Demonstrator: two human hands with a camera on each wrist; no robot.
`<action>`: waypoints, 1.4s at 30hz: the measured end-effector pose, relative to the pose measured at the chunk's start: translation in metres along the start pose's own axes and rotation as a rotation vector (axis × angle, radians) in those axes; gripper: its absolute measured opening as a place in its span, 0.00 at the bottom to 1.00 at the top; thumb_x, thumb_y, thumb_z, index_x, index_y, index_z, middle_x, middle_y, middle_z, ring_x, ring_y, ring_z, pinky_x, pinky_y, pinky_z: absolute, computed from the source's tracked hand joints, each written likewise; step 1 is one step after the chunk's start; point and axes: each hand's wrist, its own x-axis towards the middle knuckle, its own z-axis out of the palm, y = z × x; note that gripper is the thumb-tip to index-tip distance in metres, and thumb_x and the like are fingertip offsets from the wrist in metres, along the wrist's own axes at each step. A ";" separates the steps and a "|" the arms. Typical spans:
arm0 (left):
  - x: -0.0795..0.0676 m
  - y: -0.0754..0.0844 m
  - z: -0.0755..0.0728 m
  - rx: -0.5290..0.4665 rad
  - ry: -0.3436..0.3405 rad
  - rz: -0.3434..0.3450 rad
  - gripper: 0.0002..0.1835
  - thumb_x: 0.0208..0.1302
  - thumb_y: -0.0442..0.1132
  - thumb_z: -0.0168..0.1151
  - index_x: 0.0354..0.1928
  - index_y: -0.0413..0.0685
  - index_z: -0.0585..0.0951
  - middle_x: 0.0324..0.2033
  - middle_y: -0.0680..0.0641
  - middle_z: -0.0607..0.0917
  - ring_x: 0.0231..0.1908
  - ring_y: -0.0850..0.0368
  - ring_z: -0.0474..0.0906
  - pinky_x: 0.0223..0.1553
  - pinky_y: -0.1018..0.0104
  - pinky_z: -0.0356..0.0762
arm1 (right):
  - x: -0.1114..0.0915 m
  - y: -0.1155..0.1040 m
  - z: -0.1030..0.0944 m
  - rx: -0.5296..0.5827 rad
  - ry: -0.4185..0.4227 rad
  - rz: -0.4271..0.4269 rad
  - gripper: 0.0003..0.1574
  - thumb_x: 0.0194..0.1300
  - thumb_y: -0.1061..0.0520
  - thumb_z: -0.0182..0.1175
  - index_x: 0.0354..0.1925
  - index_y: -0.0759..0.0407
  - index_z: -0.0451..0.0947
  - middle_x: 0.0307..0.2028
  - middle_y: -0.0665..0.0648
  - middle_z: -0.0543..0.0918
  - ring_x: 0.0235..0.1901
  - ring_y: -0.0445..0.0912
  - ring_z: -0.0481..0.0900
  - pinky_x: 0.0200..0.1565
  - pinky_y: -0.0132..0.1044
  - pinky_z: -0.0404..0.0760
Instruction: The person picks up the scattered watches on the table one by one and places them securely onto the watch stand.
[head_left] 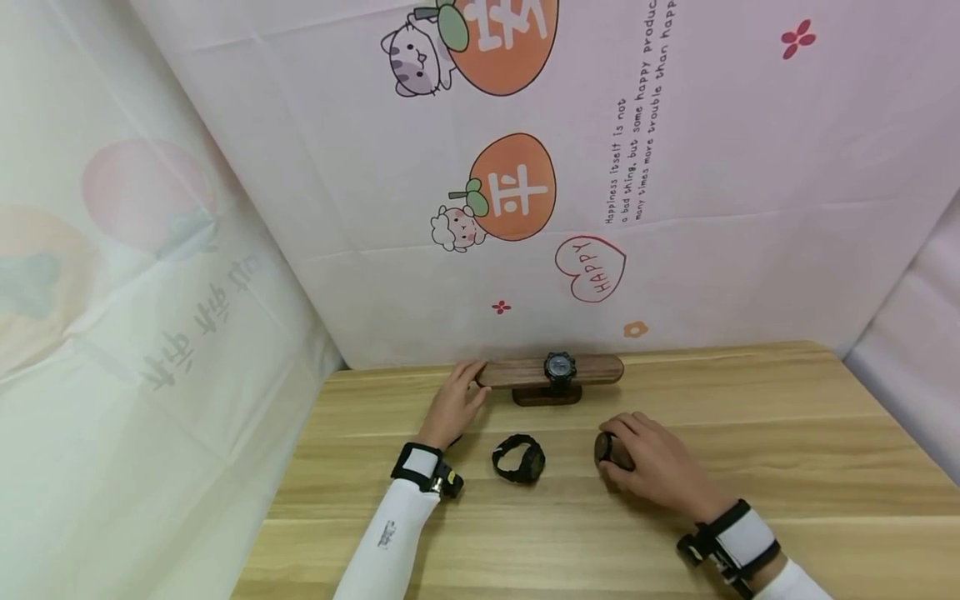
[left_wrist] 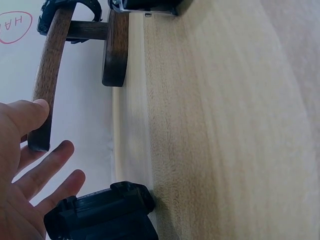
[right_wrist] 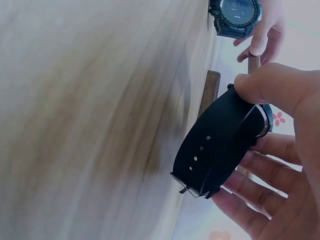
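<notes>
A dark wooden watch stand (head_left: 517, 373) stands near the table's back edge, its round-ended bar raised over a small base. One black watch (head_left: 559, 368) is strapped round the bar, right of its middle. My left hand (head_left: 453, 406) holds the bar's left end, the thumb on the near face in the left wrist view. My right hand (head_left: 663, 468) grips a second watch by its case side; its black strap (right_wrist: 215, 135) with punched holes and buckle forms a loop in the right wrist view. Between the hands, a third black watch (head_left: 533, 462) lies on its side.
The wood-grain table (head_left: 555, 542) reaches back to a pale printed cloth (head_left: 712, 275) hanging behind it. Another cloth (head_left: 247, 392) hangs along the left side. Both wrists carry strapped cameras, the right one (head_left: 723, 550) close over the table.
</notes>
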 end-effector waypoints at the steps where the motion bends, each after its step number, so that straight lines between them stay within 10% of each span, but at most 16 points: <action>1: 0.000 0.000 0.000 0.002 -0.002 0.001 0.29 0.70 0.52 0.55 0.71 0.54 0.66 0.61 0.50 0.72 0.55 0.57 0.72 0.52 0.61 0.79 | 0.000 0.000 0.000 0.003 0.005 0.000 0.33 0.52 0.41 0.70 0.53 0.55 0.77 0.48 0.51 0.78 0.46 0.45 0.74 0.44 0.44 0.81; 42: -0.001 -0.003 0.003 -0.004 0.001 -0.004 0.30 0.70 0.52 0.54 0.71 0.55 0.65 0.63 0.50 0.71 0.57 0.56 0.72 0.53 0.60 0.79 | 0.002 0.024 -0.010 0.074 0.134 0.060 0.37 0.48 0.48 0.74 0.56 0.58 0.76 0.47 0.56 0.81 0.46 0.48 0.78 0.45 0.49 0.83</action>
